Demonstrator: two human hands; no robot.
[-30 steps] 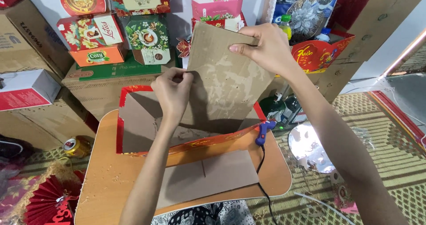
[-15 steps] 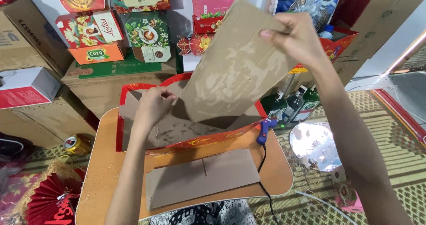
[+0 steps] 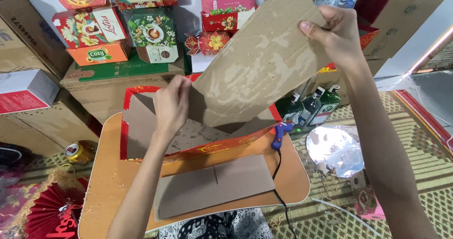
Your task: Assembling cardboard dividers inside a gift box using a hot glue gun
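My right hand point(image 3: 336, 31) grips the top right edge of a large brown cardboard sheet point(image 3: 259, 60), which is tilted up to the right with its lower corner inside an open red-edged cardboard box point(image 3: 126, 126) on the small table. My left hand point(image 3: 171, 108) is at the box's middle, with closed fingers touching the lower left edge of the sheet. Whether they pinch it I cannot tell. A flat grey-brown cardboard piece point(image 3: 214, 187) with a short slit lies on the table in front of the box.
A blue glue gun point(image 3: 280, 135) with a black cord rests at the wooden table's point(image 3: 108, 187) right side. Printed gift boxes point(image 3: 94, 31) and cartons are stacked behind. Bottles point(image 3: 311, 104) stand right of the box. A silver round sheet point(image 3: 336, 150) lies on the woven mat, a red fan point(image 3: 47, 215) at bottom left.
My right hand has lifted and swung the cardboard sheet up to the right, tilting it more. My left hand has dropped down from the sheet's face to its lower edge at the box.
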